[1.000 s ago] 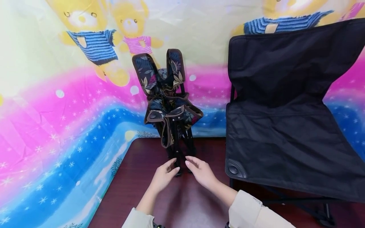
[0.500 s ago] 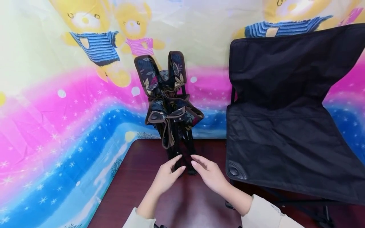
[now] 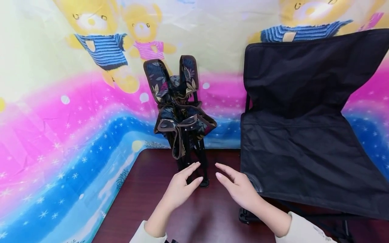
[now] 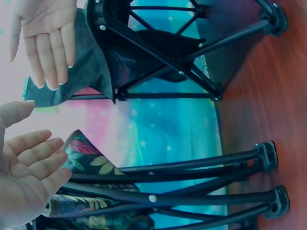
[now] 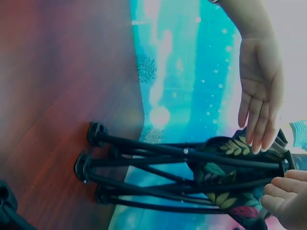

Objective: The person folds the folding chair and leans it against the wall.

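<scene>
A folded camping chair (image 3: 179,108) with dark floral fabric and thin black legs (image 4: 192,196) stands upright at the back of the table in the head view. In front of it is my left hand (image 3: 180,187), palm turned inward, fingers fairly straight and holding nothing. Facing it across a gap, my right hand (image 3: 241,189) is likewise empty, its fingers extended. That hand overlaps the front corner of an unfolded black camping chair (image 3: 297,152) in the head view; the left wrist view shows this chair's crossed frame bars. Whether either hand touches a chair cannot be told.
Both chairs stand on a dark red-brown wooden table (image 3: 130,202). Behind them hangs a colourful backdrop (image 3: 100,87) printed with cartoon bears and snowflakes. A black foot (image 3: 245,216) of the unfolded chair sits near my right forearm.
My hands have drawn apart, the right one moving right toward the black chair and the left slightly right and up. Both chairs stay where they were; the head view has shifted a little.
</scene>
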Demonstrator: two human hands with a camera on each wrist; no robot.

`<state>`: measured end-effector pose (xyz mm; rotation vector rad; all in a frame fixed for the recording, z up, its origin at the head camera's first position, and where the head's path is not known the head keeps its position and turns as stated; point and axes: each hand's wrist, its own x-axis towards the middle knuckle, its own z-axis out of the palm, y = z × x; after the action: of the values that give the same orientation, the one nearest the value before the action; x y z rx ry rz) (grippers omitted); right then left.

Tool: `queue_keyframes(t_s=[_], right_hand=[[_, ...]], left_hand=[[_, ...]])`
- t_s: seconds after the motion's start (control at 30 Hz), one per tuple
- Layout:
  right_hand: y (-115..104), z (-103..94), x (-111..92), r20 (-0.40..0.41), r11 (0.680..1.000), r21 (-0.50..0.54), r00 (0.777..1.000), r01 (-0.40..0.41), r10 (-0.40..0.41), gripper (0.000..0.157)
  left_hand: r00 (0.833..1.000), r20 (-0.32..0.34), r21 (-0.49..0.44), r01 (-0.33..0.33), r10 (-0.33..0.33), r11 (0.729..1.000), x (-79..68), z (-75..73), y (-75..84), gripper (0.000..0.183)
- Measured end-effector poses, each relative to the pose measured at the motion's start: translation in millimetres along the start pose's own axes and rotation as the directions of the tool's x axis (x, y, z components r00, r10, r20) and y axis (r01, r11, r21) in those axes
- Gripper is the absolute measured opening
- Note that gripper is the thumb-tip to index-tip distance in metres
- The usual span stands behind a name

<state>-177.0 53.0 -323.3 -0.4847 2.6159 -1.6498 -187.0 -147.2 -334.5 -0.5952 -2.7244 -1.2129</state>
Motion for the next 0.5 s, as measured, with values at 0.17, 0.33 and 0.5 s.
queue_keyframes(t_s=[0.17,0.33,0.5], right_hand=[[4,-14.3,-7,-0.032,0.998,-0.066,0.999,0.014,-0.017,0.043],[7,-25.6,-14,-0.053,0.995,-0.093,0.998,0.023,-0.028,0.041],[9,-37.0,-21,-0.070,0.993,-0.117,0.997,0.010,-0.019,0.040]], left_hand=[[0.999,0.027,0.002,-0.021,0.021,1.000,1.6,1.9,8.9,0.048],[0.997,0.055,0.002,-0.048,0.048,0.999,4.3,5.5,15.1,0.048],[0.995,0.083,-0.008,-0.061,0.061,0.998,4.9,9.6,19.6,0.049]])
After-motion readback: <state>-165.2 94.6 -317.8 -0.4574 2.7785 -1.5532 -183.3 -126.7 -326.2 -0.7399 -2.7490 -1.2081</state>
